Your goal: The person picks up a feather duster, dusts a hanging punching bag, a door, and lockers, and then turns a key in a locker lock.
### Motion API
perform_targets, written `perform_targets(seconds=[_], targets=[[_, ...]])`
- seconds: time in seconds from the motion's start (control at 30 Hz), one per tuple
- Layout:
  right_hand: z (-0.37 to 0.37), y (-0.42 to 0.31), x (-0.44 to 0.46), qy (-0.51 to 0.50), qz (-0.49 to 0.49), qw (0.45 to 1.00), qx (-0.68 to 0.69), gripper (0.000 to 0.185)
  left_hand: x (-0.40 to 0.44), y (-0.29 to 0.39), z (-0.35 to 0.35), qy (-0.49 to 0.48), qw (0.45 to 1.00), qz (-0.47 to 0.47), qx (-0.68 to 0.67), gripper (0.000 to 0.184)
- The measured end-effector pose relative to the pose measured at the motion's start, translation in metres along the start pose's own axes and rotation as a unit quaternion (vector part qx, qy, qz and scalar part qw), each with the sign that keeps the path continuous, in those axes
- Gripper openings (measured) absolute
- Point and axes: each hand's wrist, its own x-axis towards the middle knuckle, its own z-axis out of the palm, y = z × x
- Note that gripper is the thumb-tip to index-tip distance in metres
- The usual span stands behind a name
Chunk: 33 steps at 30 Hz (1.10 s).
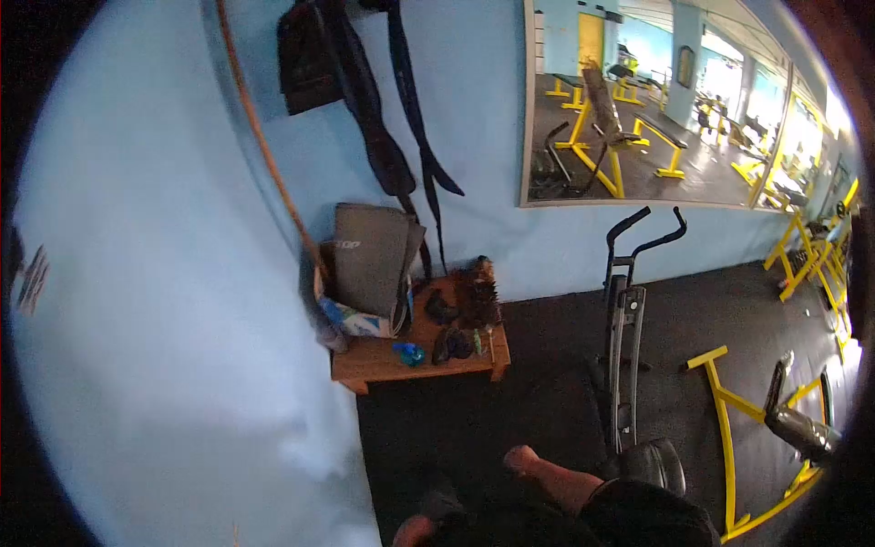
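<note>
My right hand [521,459] reaches out from a black sleeve at the bottom centre, above the dark floor. It is small and dim, and its finger pose and anything in it cannot be made out. At the bottom edge a patch of skin, seemingly my left hand [415,531], shows beside a dark grey shape [441,503]; its fingers are not distinguishable. Nearest ahead is a low wooden table [374,363] holding a blue-green object [409,354], dark items [451,345] and a bag [366,323] with a grey folded mat [369,260] in it.
An upright exercise machine [624,337] with curved black handles and a black seat [658,465] stands right of centre. Yellow-framed equipment [725,438] is farther right. Black straps [374,128] hang on the blue wall [164,273], left of a large mirror [674,100].
</note>
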Motion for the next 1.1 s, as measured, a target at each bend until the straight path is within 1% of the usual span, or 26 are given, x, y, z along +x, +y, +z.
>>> perform_targets(seconds=[0.03, 0.07, 0.1, 0.13, 0.2, 0.23, 0.27, 0.3, 0.33, 0.4, 0.47, 0.5, 0.57, 0.6, 0.63, 0.67, 0.7, 0.77, 0.8, 0.83, 0.87, 0.9, 0.93, 1.0, 1.07, 1.1], targets=[[0.015, 0.015, 0.018, -0.04, 0.033, 0.998, -0.025, 0.027, -0.012, 0.02, -0.033, 0.086, 0.979, 0.181, 0.024, 0.053], [-0.013, -0.012, -0.007, -0.119, 0.029, 0.981, -0.154, 0.028, -0.012, 0.04, -0.068, 0.075, 0.979, 0.184, 0.038, 0.053], [-0.056, -0.056, -0.039, -0.194, 0.021, 0.942, -0.274, 0.029, -0.014, 0.058, -0.105, 0.07, 0.99, 0.113, 0.045, 0.053], [-0.035, -0.039, -0.029, -0.191, 0.032, 0.947, -0.257, 0.029, -0.012, 0.069, -0.135, 0.069, 0.995, 0.043, 0.054, 0.055], [0.03, 0.024, -0.011, 0.016, 0.093, 0.987, -0.129, 0.016, 0.017, 0.06, -0.171, 0.235, 0.926, 0.259, -0.142, 0.045], [0.032, 0.033, 0.004, 0.014, 0.109, 0.987, -0.12, 0.016, 0.011, 0.071, -0.195, 0.22, 0.929, 0.266, -0.134, 0.045], [0.026, 0.044, 0.021, -0.02, 0.169, 0.982, -0.086, 0.017, -0.004, 0.095, -0.228, 0.134, 0.906, 0.237, -0.323, 0.042], [0.017, 0.049, 0.03, -0.054, 0.227, 0.971, -0.048, 0.018, -0.011, 0.117, -0.259, 0.041, 0.847, 0.192, -0.495, 0.039], [-0.004, 0.045, 0.031, -0.053, 0.24, 0.969, -0.036, 0.018, -0.008, 0.133, -0.282, 0.03, 0.854, 0.191, -0.483, 0.039], [-0.066, 0.024, 0.037, -0.046, 0.139, 0.98, -0.133, 0.029, 0.006, 0.158, -0.315, 0.117, 0.935, 0.165, -0.291, 0.038], [-0.163, -0.03, 0.02, 0.003, 0.096, 0.984, -0.151, 0.025, 0.025, 0.178, -0.343, 0.101, 0.944, 0.168, -0.265, 0.037], [-0.098, 0.022, 0.069, 0.002, 0.102, 0.985, -0.143, 0.025, 0.038, 0.191, -0.353, 0.095, 0.945, 0.174, -0.258, 0.036], [-0.032, 0.108, 0.172, 0.148, 0.148, 0.976, 0.05, 0.02, 0.074, 0.211, -0.366, 0.088, 0.948, 0.17, -0.254, 0.038], [-0.077, 0.084, 0.151, 0.14, 0.146, 0.978, 0.056, 0.02, 0.095, 0.215, -0.368, 0.09, 0.95, 0.165, -0.25, 0.039], [-0.14, 0.048, 0.135, 0.152, 0.249, 0.932, 0.215, 0.02, 0.117, 0.221, -0.363, 0.092, 0.952, 0.156, -0.248, 0.039], [-0.225, 0.011, 0.115, 0.157, 0.341, 0.849, 0.371, 0.02, 0.137, 0.226, -0.359, 0.098, 0.951, 0.134, -0.259, 0.037], [-0.224, 0.031, 0.139, 0.11, 0.292, 0.912, 0.266, 0.021, 0.153, 0.221, -0.356, 0.106, 0.954, 0.107, -0.261, 0.035], [-0.228, 0.065, 0.187, 0.03, 0.161, 0.986, 0.023, 0.024, 0.197, 0.193, -0.351, -0.08, 0.877, 0.104, -0.462, 0.031], [-0.227, 0.076, 0.206, -0.005, 0.085, 0.99, -0.113, 0.026, 0.178, 0.216, -0.349, -0.101, 0.909, 0.087, -0.394, 0.03], [-0.208, 0.099, 0.241, 0.058, 0.184, 0.98, 0.054, 0.027, 0.173, 0.242, -0.328, 0.006, 0.971, 0.023, -0.238, 0.031], [-0.181, 0.116, 0.277, 0.11, 0.278, 0.93, 0.214, 0.028, 0.177, 0.256, -0.317, 0.007, 0.989, 0.044, -0.143, 0.034], [-0.19, 0.112, 0.282, 0.121, 0.257, 0.929, 0.236, 0.028, 0.18, 0.261, -0.316, 0.006, 0.99, 0.019, -0.141, 0.034], [-0.224, 0.118, 0.283, 0.133, 0.237, 0.929, 0.253, 0.029, 0.186, 0.27, -0.316, -0.008, 0.997, 0.053, -0.06, 0.037], [-0.222, 0.137, 0.321, 0.113, 0.326, 0.845, 0.409, 0.034, 0.21, 0.271, -0.323, -0.036, 0.996, 0.075, 0.03, 0.039], [-0.308, 0.122, 0.298, 0.134, 0.271, 0.868, 0.394, 0.038, 0.244, 0.274, -0.326, -0.04, 0.996, 0.081, -0.008, 0.04], [-0.296, 0.129, 0.32, 0.124, 0.276, 0.868, 0.394, 0.038, 0.244, 0.294, -0.34, -0.018, 0.995, 0.092, 0.018, 0.04]])
